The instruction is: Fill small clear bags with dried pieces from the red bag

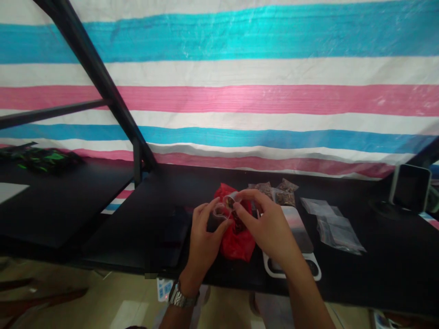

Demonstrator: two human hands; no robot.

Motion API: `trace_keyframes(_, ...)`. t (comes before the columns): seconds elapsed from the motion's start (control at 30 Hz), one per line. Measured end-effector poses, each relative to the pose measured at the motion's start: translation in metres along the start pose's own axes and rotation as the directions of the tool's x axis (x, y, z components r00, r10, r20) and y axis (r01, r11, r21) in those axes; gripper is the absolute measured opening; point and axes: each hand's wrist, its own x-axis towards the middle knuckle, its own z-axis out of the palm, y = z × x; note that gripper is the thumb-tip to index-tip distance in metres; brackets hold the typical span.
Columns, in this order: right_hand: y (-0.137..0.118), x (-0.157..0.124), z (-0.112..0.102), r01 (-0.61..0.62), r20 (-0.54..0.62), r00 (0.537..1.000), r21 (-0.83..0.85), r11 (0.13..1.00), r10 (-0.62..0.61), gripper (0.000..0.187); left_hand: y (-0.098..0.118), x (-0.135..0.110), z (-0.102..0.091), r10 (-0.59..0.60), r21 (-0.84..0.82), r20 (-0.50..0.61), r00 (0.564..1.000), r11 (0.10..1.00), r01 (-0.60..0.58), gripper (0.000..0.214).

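Observation:
My left hand point(206, 233), a metal watch point(180, 298) on its wrist, pinches a small clear plastic cup point(220, 211) between thumb and fingers. Close beside it, my right hand point(269, 221) grips another small clear cup point(229, 200), tilted, with some dark bits in it. Both cups are over an opened red plastic bag point(236, 246) holding dark dried material. To the right of the bag, partly under my right forearm, lies a white kitchen scale point(293, 219) with a metal plate. Whether the two cups touch is hard to tell.
Behind the scale lie several small filled bags point(284, 196). Flat clear zip bags point(338, 230) are spread to the right on the black table point(387, 265). A dark-screened device point(410, 188) stands at the far right. A black metal frame point(99, 77) slants up at left before a striped sheet point(240, 98).

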Motion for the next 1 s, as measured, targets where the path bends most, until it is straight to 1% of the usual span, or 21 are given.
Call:
trace_keyframes(0.1,-0.005,-0.003,0.0,0.068,0.057,0.997,-0.156,0.985,-0.059,0.024,-0.002,-0.002,0.001,0.028,0.002,0.015,0.999,1.0,-0.028,0.046)
trace_keyframes(0.17,-0.005,-0.004,0.0,0.1,0.092,0.992,-0.211,0.972,-0.082,0.03,-0.002,-0.002,0.001,0.028,0.001,0.019,0.999,1.0,-0.028,0.046)
trace_keyframes(0.27,-0.003,-0.005,0.0,0.134,0.109,0.988,-0.257,0.957,-0.109,0.031,0.002,-0.001,0.002,0.024,-0.011,0.021,0.999,1.0,-0.024,0.046)
trace_keyframes(0.5,-0.002,-0.008,-0.002,0.145,0.097,0.988,-0.267,0.953,-0.123,0.03,0.007,-0.001,0.006,0.027,-0.04,0.018,0.999,0.999,-0.026,0.042)
trace_keyframes(0.8,0.002,-0.01,-0.007,0.215,0.076,0.977,-0.324,0.921,-0.201,0.03,0.01,-0.002,0.013,0.066,-0.051,0.024,0.998,0.997,-0.065,0.042)
trace_keyframes(0.9,0.002,-0.01,-0.007,0.227,0.051,0.973,-0.325,0.918,-0.223,0.029,0.011,-0.001,0.015,0.068,-0.049,0.034,0.997,0.997,-0.067,0.042)
trace_keyframes(1.0,0.001,-0.009,-0.01,0.208,0.013,0.977,-0.301,0.931,-0.214,0.028,0.011,0.0,0.014,0.062,-0.041,0.036,0.997,0.997,-0.06,0.041)
